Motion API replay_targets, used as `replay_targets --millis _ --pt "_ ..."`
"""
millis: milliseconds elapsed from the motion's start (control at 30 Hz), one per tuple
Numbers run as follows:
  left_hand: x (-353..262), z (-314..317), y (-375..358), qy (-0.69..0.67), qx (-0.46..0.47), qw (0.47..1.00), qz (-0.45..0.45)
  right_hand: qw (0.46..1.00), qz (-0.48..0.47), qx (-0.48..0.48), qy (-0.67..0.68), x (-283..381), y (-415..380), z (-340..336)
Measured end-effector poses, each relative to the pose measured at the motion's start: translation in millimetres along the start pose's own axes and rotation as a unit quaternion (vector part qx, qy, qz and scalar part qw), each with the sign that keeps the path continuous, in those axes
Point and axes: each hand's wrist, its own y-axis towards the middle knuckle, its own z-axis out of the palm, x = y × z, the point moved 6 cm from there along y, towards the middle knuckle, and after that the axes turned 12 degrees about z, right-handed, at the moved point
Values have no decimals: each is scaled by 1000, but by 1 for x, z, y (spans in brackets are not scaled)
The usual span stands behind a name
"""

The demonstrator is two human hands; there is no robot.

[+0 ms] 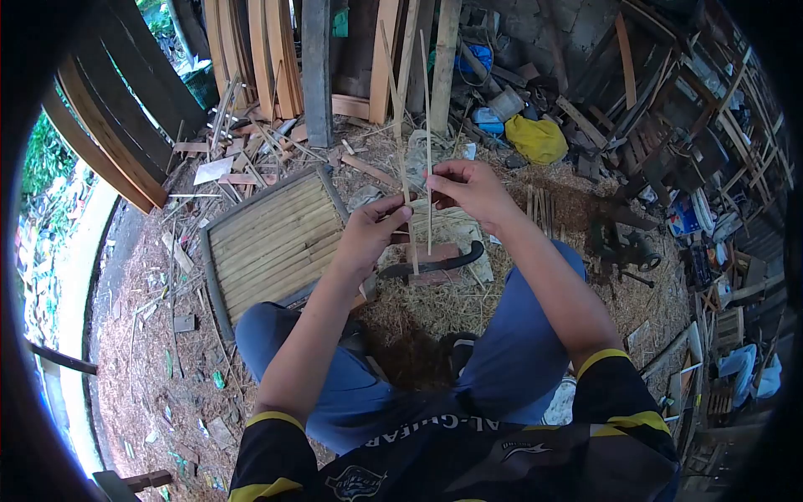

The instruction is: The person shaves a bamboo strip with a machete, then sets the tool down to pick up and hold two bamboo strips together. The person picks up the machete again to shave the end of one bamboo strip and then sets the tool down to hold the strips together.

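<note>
Between the fingers of my left hand (376,227) is a long thin bamboo strip (409,180), held near upright with its lower end by the wooden block. My right hand (470,191) pinches a second thin strip (428,109) between thumb and fingertips, close beside the first. Both strips reach well above my hands. Below them a dark curved tool (452,262), perhaps a bolo knife, lies across a reddish wooden block (433,279) between my feet. Bamboo shavings (410,308) cover the ground around the block.
To the left lies a framed panel of bamboo slats (272,238). Long planks (272,58) lean upright at the back beside a grey post (318,75). A yellow sack (535,139) sits at the back right, near a metal machine part (623,247). Scrap wood fills the right side.
</note>
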Motion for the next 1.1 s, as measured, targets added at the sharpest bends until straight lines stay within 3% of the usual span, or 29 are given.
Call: replay_targets --millis 1100 --pt "6 -8 4 13 -22 1000 17 999 28 31 -33 -21 7 14"
